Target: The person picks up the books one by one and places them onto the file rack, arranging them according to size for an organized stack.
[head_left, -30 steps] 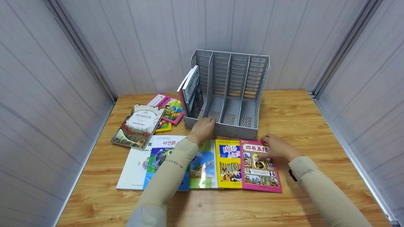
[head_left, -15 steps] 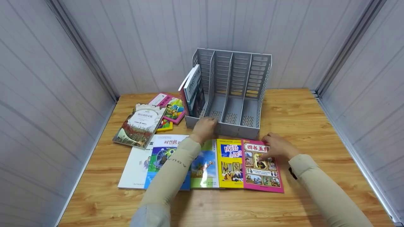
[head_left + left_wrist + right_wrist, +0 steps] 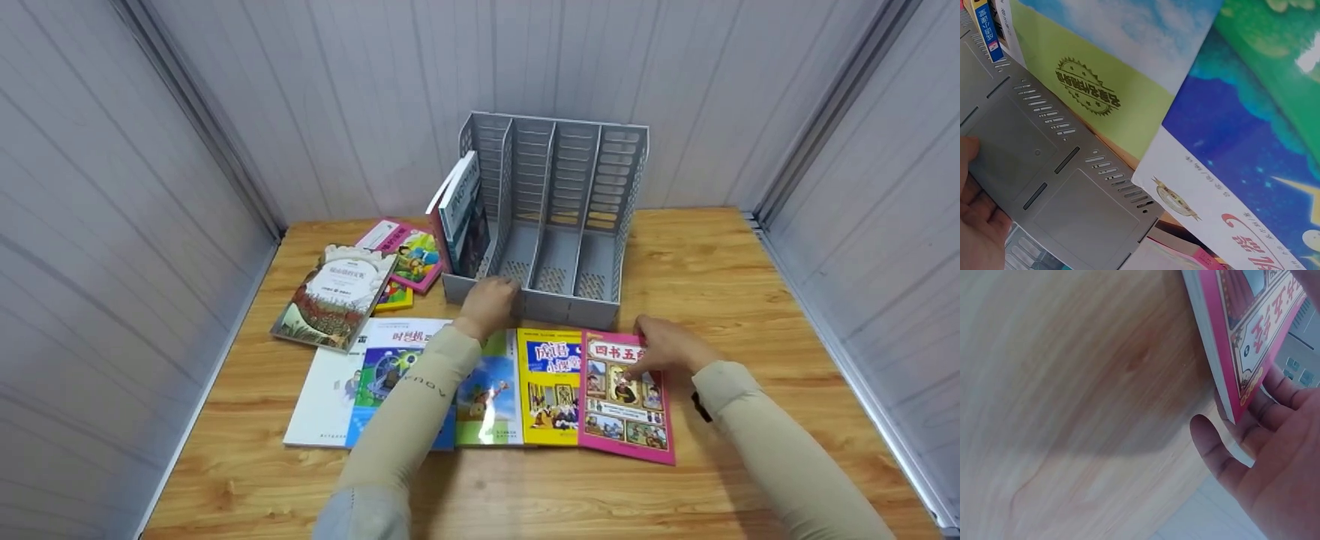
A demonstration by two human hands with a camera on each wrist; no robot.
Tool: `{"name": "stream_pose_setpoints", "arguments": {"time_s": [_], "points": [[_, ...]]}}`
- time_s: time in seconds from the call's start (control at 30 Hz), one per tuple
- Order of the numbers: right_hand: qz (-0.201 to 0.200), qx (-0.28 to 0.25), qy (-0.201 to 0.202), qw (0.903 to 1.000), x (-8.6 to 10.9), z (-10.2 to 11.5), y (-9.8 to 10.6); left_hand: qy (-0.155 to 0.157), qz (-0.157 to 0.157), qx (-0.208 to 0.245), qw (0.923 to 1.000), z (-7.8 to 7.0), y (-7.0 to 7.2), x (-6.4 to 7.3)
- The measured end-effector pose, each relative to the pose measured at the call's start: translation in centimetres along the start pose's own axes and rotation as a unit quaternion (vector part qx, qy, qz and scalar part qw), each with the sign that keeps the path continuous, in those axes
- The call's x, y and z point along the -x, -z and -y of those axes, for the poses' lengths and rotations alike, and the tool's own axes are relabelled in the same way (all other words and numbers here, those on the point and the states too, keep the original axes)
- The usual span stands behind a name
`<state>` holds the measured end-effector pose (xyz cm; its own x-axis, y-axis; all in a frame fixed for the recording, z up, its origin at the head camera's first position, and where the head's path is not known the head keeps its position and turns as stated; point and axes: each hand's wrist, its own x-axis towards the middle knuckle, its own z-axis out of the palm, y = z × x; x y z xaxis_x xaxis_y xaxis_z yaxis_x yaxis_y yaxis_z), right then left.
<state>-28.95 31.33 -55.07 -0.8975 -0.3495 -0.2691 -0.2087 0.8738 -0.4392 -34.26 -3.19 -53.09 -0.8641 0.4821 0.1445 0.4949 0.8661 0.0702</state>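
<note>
In the head view, my left hand (image 3: pixel 491 306) grips the front edge of the grey file rack (image 3: pixel 570 307), thumb on its outer face and fingers over the edge. At the right end of a row of books lies a pink-bordered book (image 3: pixel 626 401). My right hand (image 3: pixel 675 346) pinches its top edge, the thumb over the cover and fingers (image 3: pixel 1264 410) beneath, as the right wrist view shows. Beside it lies a yellow book (image 3: pixel 551 397). Upright in the rack's leftmost compartment lean two books (image 3: pixel 461 217).
Further left in the row are a green book (image 3: pixel 487 397), a blue book (image 3: pixel 375 405) and a white book (image 3: pixel 319 405). A grey-brown book (image 3: pixel 334 296) overlaps a pink book (image 3: pixel 416 259) and a yellow one (image 3: pixel 394 297) beside the rack. Panel walls (image 3: pixel 375 90) enclose the wooden table (image 3: pixel 720 300).
The pink-bordered book has shifted slightly right and turned a little, and its top edge is now in my right hand's pinch. My left hand stays on the rack; the view shifts slightly.
</note>
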Motion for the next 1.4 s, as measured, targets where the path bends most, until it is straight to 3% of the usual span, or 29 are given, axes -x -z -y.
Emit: {"name": "stream_pose_setpoints", "arguments": {"time_s": [0.27,0.6,0.8,0.97,1.17,1.4], "points": [[-0.008,0.008,0.002,0.9999,0.6,0.5,1.2,0.007,0.002,-0.002,1.0000,0.0,-0.2,0.2],[-0.046,-0.066,0.069,0.9943,1.4,1.0,3.1,0.007,0.013,0.032,0.9994,0.5,-0.3,0.2],[-0.065,-0.117,0.076,0.9881,1.7,1.4,4.0,0.007,0.018,0.040,0.9990,0.6,-0.1,0.3],[-0.063,-0.193,0.062,0.9772,1.9,1.5,4.8,0.007,0.018,0.033,0.9993,0.5,0.0,0.2],[-0.026,-0.300,0.052,0.9521,2.7,1.5,5.9,0.002,0.015,0.030,0.9994,0.5,0.1,0.1],[0.007,-0.330,0.094,0.9391,3.7,1.7,7.4,-0.002,0.015,0.032,0.9994,0.5,0.1,0.0]]}}
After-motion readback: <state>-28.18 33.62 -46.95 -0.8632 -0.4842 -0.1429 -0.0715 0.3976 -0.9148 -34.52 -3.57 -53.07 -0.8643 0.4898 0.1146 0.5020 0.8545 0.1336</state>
